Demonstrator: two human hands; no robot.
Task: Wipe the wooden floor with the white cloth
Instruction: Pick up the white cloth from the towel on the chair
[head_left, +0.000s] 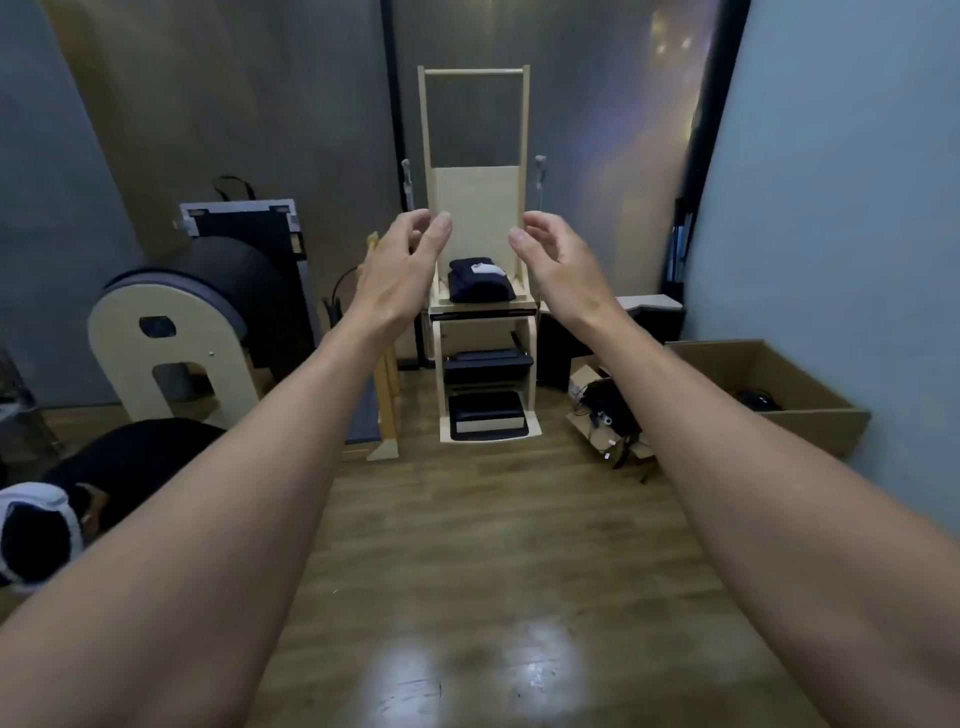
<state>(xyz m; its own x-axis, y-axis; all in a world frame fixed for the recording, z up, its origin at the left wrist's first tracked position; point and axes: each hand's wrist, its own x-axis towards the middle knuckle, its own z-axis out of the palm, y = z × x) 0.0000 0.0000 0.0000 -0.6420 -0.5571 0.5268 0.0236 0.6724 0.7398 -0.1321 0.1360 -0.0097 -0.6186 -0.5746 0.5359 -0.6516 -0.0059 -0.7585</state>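
— Bare forearms (218, 509) reach up from the two bottom corners over the wooden floor (467, 545), which shows pale patches of glare close in.

— What is at the far left?

— A person (130, 452) in dark clothes, low to the floor at the frame edge, with something white around the head. Behind them stands a rounded barrel (171, 322) on a pale wooden frame, and a dark panel (239, 228) stands upright behind it.

— And the left hand?

— The left hand (400, 270) is raised in the air, fingers loosely curved, thumb apart from them, gripping nothing.

— What shows between the hands?

— A tall pale wooden chair (475, 182) by the back wall. On its seat lies a dark folded bundle (475, 288) with a small white piece (485, 269) on top. Whether that piece is the cloth for the task, I cannot tell.

— The right hand?

— The right hand (558, 265) is raised too, palm turned towards the other, fingers relaxed and slightly bent, nothing in its grasp. The hands are apart.

— Further right?

— A small open carton (584, 382) with dark cables (608, 405) sits on the floor, then a larger cardboard box (779, 379) against the blue-grey wall (831, 208).
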